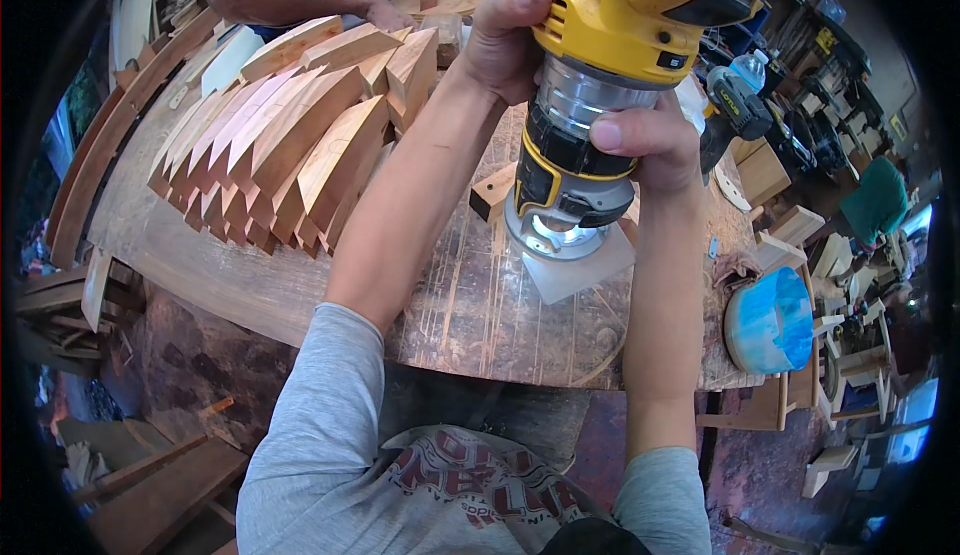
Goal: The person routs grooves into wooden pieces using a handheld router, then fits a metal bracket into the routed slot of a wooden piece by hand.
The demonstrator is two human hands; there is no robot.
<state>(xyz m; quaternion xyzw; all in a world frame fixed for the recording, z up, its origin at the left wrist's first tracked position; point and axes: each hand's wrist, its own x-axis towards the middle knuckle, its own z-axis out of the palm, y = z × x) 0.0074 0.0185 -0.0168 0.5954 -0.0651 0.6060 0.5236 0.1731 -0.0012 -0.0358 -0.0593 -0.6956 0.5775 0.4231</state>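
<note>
Both my hands hold a yellow and black cordless router [580,145] upright above the wooden workbench [470,305]. My left hand [507,40] is closed on the left side of its yellow upper body, the thumb lying on the housing. Lower down, my right hand [655,145] wraps the right side, its thumb across the metal and black collar. Light glows at the router's round base. A pale flat piece with a pointed corner [575,273] shows under that base; whether the two touch, I cannot tell. Just left of the base lies a small wood block with a dark hole [492,193].
Stacked pointed wood pieces [285,145] cover the bench's left side. Another person's hand [388,15] rests near the far edge. At right are a dark cordless tool [738,105], a clear bottle [750,68] and a blue-and-white tub [770,320].
</note>
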